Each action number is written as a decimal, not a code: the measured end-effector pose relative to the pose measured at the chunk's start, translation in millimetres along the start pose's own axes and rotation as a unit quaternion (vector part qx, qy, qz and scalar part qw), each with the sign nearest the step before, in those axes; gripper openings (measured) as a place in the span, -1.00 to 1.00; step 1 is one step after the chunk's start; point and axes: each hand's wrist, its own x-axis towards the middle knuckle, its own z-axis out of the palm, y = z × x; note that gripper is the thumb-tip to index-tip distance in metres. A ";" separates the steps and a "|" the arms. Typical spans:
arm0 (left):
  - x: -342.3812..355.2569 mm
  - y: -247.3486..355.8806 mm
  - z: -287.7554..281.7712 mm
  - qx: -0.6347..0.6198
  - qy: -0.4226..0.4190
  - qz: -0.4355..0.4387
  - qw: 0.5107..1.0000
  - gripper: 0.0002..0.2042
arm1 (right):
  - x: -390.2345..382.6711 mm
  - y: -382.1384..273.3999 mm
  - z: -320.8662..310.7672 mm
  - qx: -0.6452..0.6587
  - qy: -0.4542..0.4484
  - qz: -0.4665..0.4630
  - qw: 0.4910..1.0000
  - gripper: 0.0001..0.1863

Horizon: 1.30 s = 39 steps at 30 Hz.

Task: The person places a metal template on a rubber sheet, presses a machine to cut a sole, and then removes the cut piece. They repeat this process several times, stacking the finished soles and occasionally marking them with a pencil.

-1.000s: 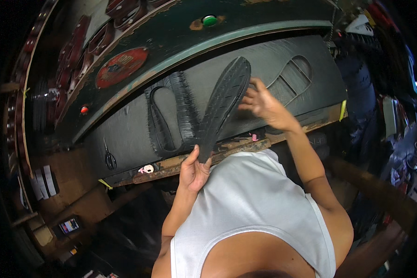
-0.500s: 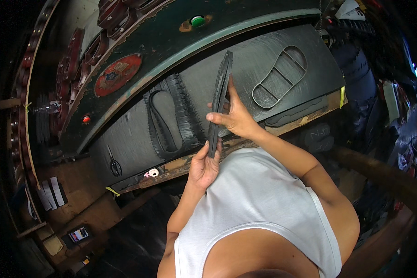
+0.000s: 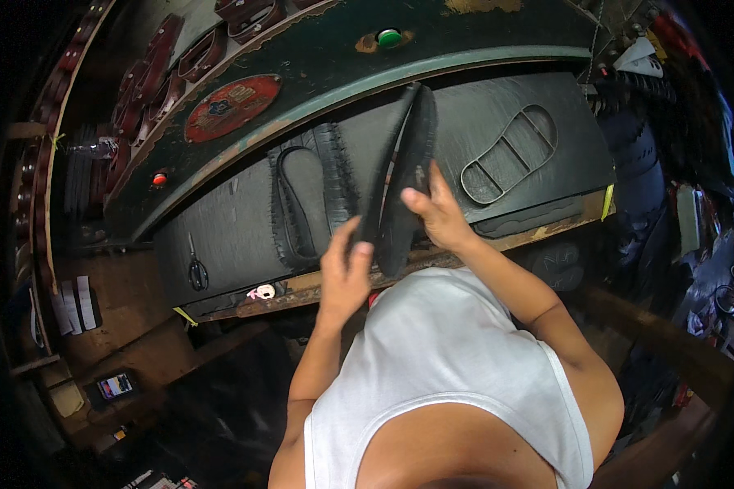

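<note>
Two black sole-shaped rubber pieces are held upright, spread apart in a narrow V. My left hand grips the lower end of the left sole piece, thumb on the near side. With fingers behind and thumb in front, my right hand holds the right sole piece by its edge. Behind them lies a black rubber sheet or board surface, partly hidden by the soles. On the right of it rests a metal sole-shaped cutting die. To the left lies bristly rubber scrap with a sole-shaped opening.
A dark green machine beam with a green button and a red button spans the far side. Black scissors lie at the left end. More cutting dies sit on shelves at far left. A phone lies lower left.
The sole pieces, pressed together edge-on before, are now parted into a V. My left hand has moved left and up; my right hand has shifted right. The whole view has shifted slightly.
</note>
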 end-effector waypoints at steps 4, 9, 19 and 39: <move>5.1 -4.0 -20.4 -0.190 0.134 -0.068 0.970 -0.48 | -6.6 -3.1 -26.0 0.232 -0.051 0.103 0.966 -0.19; -3.3 5.3 -13.3 -0.464 -0.005 -0.114 0.878 -0.54 | -8.0 9.2 -25.7 0.282 -0.008 0.089 0.955 -0.04; -7.7 8.3 14.8 0.163 0.040 -0.078 0.983 -0.64 | -11.5 19.6 6.3 0.206 0.006 0.081 0.975 -0.30; 110.1 39.3 -182.0 -0.249 0.245 0.204 0.915 -0.60 | -5.4 29.1 -23.4 -0.274 -0.121 0.178 0.937 -0.37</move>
